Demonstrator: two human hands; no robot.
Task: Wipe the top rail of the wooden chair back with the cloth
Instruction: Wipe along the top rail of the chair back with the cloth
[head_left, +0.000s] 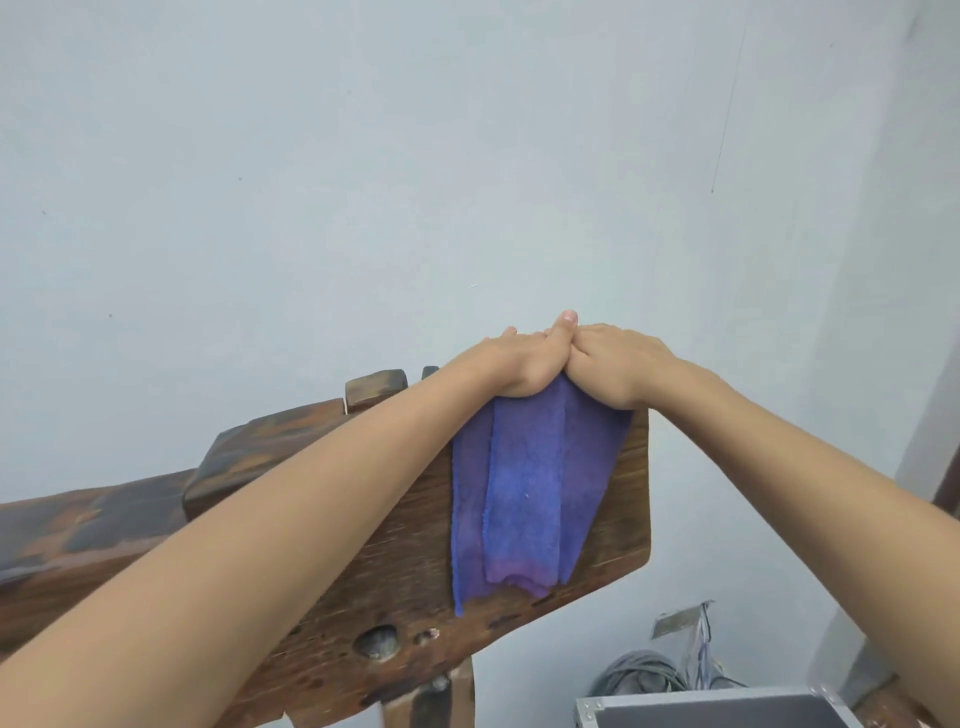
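Blue-purple cloth (524, 488) hangs folded over the far edge of the chair's wooden rail (618, 499), its loose end draped down the near face toward me. My left hand (511, 366) and right hand (610, 364) sit side by side on top of it at that far edge, touching each other, palms down and pressing the cloth to the wood. My fingers bend over the far side where I cannot see them, so I cannot tell how tightly they grip; one thumb (563, 325) sticks up between the hands. The rail runs off to the left, dark and worn. Near right, low down, are a metal-edged case (717, 709) and a coil of grey cable (644, 673) against the pale wall (363, 182).
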